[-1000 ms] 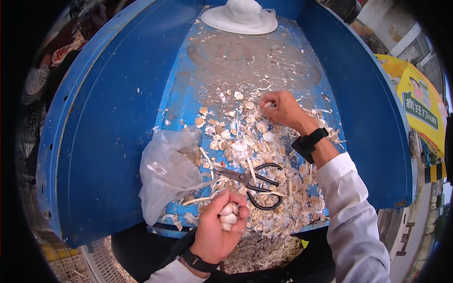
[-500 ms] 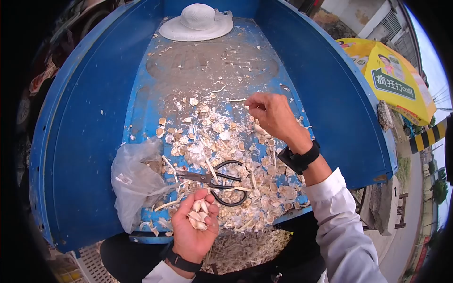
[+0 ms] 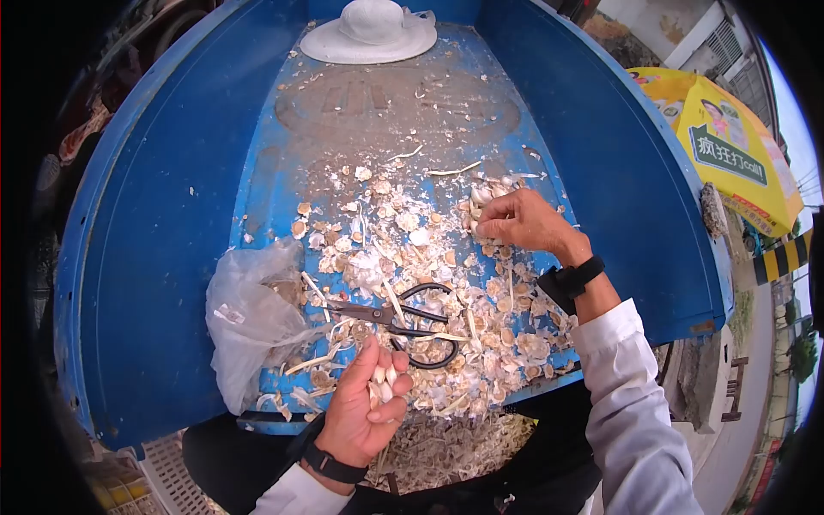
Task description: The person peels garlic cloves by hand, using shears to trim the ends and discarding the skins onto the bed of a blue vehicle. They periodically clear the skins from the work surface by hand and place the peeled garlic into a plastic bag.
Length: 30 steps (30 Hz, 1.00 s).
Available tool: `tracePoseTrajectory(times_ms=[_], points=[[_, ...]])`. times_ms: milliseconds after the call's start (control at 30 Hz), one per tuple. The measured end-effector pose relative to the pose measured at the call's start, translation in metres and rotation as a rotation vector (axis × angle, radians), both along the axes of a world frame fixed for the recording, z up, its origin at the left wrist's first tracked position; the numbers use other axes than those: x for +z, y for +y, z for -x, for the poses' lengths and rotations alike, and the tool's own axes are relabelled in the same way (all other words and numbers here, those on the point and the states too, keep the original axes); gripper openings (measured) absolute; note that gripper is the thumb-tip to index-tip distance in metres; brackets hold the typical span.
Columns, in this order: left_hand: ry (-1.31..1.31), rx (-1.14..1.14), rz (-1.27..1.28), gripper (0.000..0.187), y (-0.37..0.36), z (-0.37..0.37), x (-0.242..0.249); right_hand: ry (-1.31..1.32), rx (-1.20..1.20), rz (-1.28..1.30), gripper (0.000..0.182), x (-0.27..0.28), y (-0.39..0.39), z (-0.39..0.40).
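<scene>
My left hand [image 3: 369,412] curls around a few garlic cloves [image 3: 384,384] in its palm, near the front edge of the blue truck bed. Fingers of my right hand [image 3: 524,221] are bent together at a small heap of garlic cloves [image 3: 482,196]; whatever lies between the fingertips is hidden. Black-handled scissors [image 3: 378,315] lie just beyond my left hand. Around them are scattered garlic skins [image 3: 506,343] and pale stem pieces. To the left sits a crumpled clear plastic bag [image 3: 249,326].
A white brimmed hat [image 3: 371,33] rests at the far end of the bed. Blue side walls [image 3: 601,172] rise on both sides. Outside on the right are a yellow umbrella [image 3: 730,146] and a striped barrier. A white plastic crate [image 3: 176,472] stands at lower left.
My right hand has come down to the garlic heap from above the stem pieces. My left hand has turned and closed more around its cloves. The view has shifted slightly.
</scene>
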<state>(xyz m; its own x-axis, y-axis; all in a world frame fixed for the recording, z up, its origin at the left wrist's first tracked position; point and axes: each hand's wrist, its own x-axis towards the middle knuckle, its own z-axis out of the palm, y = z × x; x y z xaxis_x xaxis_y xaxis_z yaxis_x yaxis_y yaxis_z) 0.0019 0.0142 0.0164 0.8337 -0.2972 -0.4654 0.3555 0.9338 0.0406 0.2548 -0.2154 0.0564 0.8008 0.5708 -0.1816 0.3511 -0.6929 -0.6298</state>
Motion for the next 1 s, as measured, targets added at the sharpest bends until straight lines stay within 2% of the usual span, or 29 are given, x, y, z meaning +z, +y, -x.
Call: tracePoseTrajectory(times_ms=[33,100,167,233,300,400,467,533,600,633,700,800,867,900,967,1000], points=[[-0.004,-0.006,0.027,0.032,0.0,0.001,0.0,-0.003,0.003,0.002,0.016,0.002,0.0,-0.002],[-0.008,-0.011,0.056,0.033,0.0,0.003,0.0,-0.174,-0.308,0.027,0.016,0.0,0.0,-0.015],[-0.033,-0.018,-0.01,0.033,0.0,0.004,0.001,-0.281,-0.308,-0.053,0.018,-0.013,0.005,-0.026],[-0.029,-0.012,-0.056,0.032,0.0,0.002,0.002,-0.382,-0.135,0.226,0.018,-0.024,0.016,-0.034],[-0.019,-0.006,-0.099,0.031,0.0,0.001,0.004,-0.332,-0.155,0.319,0.014,-0.022,0.025,-0.036],[-0.03,-0.019,-0.111,0.03,0.005,-0.002,0.008,-0.386,-0.019,0.197,0.016,-0.007,0.034,-0.024],[-0.053,-0.028,-0.138,0.033,0.005,-0.004,0.011,-0.245,-0.04,-0.221,0.016,0.016,0.039,0.019],[-0.062,-0.041,-0.205,0.035,0.003,-0.006,0.016,-0.341,0.163,-0.468,0.021,0.02,0.046,0.066],[-0.096,-0.058,-0.273,0.034,0.0,-0.005,0.019,-0.399,0.264,-0.46,0.028,0.025,0.053,0.118],[-0.091,-0.053,-0.274,0.034,-0.001,-0.003,0.017,-0.522,0.34,-0.455,0.03,0.02,0.058,0.136],[-0.15,-0.111,-0.228,0.033,-0.004,0.0,0.009,-0.567,0.342,-0.465,0.031,0.005,0.064,0.167],[-0.155,-0.069,-0.282,0.027,-0.005,0.006,0.008,-0.449,0.247,-0.462,0.031,0.002,0.062,0.188],[-0.153,-0.051,-0.334,0.026,-0.007,0.007,0.011,0.038,-0.058,-0.673,0.027,0.004,0.061,0.194],[-0.187,-0.057,-0.414,0.027,-0.009,0.007,0.013,0.029,-0.059,-0.67,0.027,0.005,0.061,0.195],[-0.227,-0.067,-0.49,0.028,-0.013,0.006,0.016,0.388,-0.266,-0.784,0.023,0.004,0.061,0.195],[-0.236,-0.079,-0.53,0.03,-0.014,0.007,0.019,0.467,-0.284,-0.801,0.023,0.008,0.061,0.195]])
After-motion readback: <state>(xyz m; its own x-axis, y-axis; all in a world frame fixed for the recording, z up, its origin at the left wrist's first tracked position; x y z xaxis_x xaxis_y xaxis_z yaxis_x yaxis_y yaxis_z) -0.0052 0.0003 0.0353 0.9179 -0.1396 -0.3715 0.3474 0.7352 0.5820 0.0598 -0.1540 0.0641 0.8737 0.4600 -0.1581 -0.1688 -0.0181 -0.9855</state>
